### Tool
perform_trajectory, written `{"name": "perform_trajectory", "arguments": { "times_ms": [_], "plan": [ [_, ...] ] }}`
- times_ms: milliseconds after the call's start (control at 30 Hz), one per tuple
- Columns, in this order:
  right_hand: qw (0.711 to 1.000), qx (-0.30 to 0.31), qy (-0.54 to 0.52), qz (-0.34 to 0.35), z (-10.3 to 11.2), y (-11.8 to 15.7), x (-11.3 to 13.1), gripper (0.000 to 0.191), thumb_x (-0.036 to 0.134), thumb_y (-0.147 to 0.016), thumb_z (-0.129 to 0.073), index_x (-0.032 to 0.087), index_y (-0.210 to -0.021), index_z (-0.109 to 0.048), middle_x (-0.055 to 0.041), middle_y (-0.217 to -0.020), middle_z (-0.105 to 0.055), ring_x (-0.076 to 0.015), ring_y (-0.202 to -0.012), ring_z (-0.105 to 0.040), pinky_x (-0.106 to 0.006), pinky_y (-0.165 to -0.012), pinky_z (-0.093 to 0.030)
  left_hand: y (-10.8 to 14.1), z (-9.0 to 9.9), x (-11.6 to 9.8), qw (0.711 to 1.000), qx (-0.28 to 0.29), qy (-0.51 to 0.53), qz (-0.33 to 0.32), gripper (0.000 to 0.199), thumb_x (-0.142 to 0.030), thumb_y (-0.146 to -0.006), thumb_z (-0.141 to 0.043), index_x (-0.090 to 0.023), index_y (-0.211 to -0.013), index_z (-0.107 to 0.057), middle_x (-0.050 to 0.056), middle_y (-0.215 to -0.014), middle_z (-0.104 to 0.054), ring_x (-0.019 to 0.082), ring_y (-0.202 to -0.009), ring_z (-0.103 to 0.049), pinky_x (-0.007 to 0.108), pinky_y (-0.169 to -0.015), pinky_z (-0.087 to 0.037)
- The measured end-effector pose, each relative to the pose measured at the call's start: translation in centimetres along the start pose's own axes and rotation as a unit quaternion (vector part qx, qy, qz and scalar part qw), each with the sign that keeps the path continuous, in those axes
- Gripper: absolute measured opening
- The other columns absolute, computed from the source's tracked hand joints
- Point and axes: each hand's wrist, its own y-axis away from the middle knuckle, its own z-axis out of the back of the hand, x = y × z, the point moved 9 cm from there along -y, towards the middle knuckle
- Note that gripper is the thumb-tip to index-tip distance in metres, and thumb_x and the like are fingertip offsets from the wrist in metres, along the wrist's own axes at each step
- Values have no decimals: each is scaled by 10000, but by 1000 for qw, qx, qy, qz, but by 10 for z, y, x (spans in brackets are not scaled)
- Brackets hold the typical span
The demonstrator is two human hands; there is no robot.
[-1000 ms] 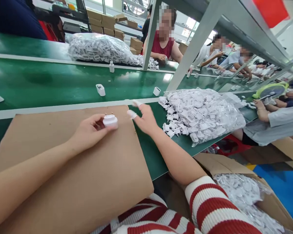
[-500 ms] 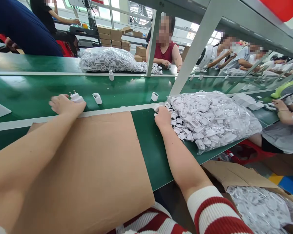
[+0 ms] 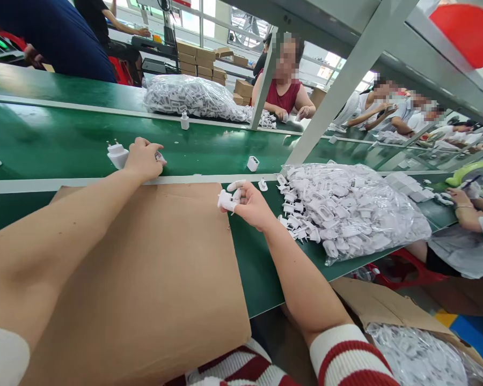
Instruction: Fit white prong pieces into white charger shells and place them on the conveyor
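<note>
On the green belt, my left hand [image 3: 144, 159] has its fingers closed around a white charger housing [image 3: 160, 156], which they partly hide. To the left of that hand stands a white charger [image 3: 117, 155] with two pins pointing up. My right hand [image 3: 251, 203] is raised over the cardboard's right edge. Between its thumb and fingers it pinches a small white plug piece [image 3: 226, 201]; white coverings show on some fingertips. Beyond this hand lie a loose plug piece [image 3: 263, 185] and another open charger housing [image 3: 253, 163].
A brown cardboard sheet [image 3: 145, 279] lies in front of me. On the right, a clear bag [image 3: 358, 209] spills white plug pieces; a carton [image 3: 382, 295] stands below. A slanted metal post [image 3: 346, 69] rises behind the bag. Several people work across and along the belt.
My left hand has let go of the pinned charger and moved right onto the housing. My right hand has come left from the pile of plug pieces, carrying one.
</note>
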Motion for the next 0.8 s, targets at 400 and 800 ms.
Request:
{"name": "perform_trajectory", "arguments": {
  "times_ms": [400, 800],
  "plan": [
    [902, 83, 420, 58, -48, 36, 7, 317, 101, -826, -591, 215, -1109, -681, -43, -967, -584, -143, -707, -552, -308, -668, -495, 167, -13, -109, 981, 139, 32, -132, 477, -676, -857, -652, -210, -950, -679, 58, -1015, -626, 213, -836, -602, 316, -696, -415],
    [997, -5, -25, -69, -34, 20, -8, 269, 338, -737, -766, 204, -956, -684, -16, -850, -704, -135, -721, -631, -286, -676, -525, 189, -27, -97, 948, 192, 252, -40, 413, -536, -804, -733, -253, -1104, -715, 32, -1032, -665, 189, -809, -603, 293, -698, -500]
  ]
}}
